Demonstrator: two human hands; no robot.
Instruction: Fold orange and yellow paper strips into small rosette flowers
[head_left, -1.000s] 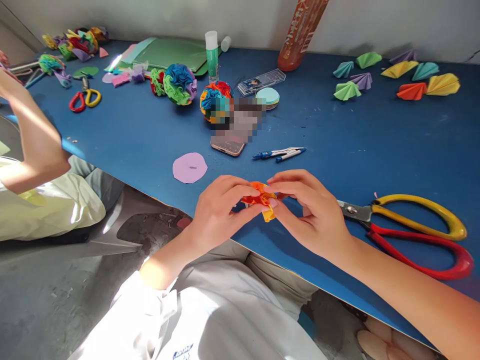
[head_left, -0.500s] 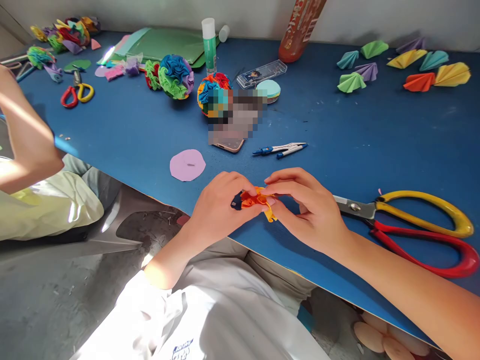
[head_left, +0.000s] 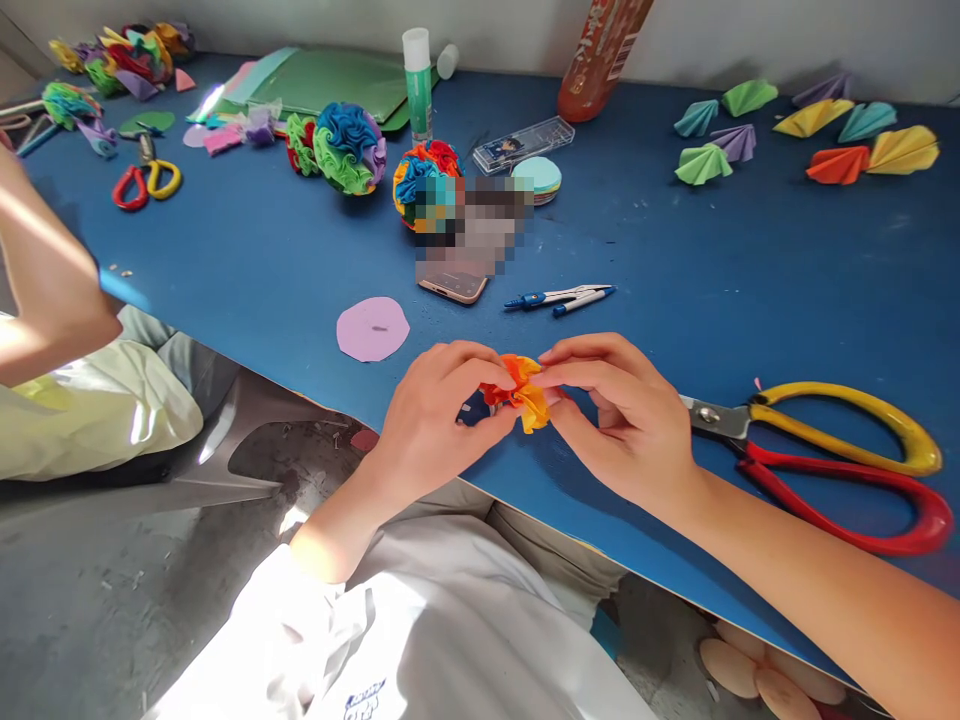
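Head view is showing both hands meeting at the near edge of the blue table [head_left: 750,290]. Left hand [head_left: 431,415] is pinching the crumpled orange and yellow paper flower [head_left: 519,392] with thumb and fingertips pressed together, and right hand [head_left: 622,420] is nipping its other side the same way. Large scissors [head_left: 825,450] are lying just beside the right hand. Pinching lightly seems wise, since thin paper petals are likely tearing under hard squeezing.

Bare tabletop [head_left: 750,260] lies open across the middle toward the far edge. By the near edge, big scissors [head_left: 832,455] block the right side; a compass [head_left: 559,297], phone [head_left: 454,286] and lilac paper circle [head_left: 373,328] lie just beyond the hands.
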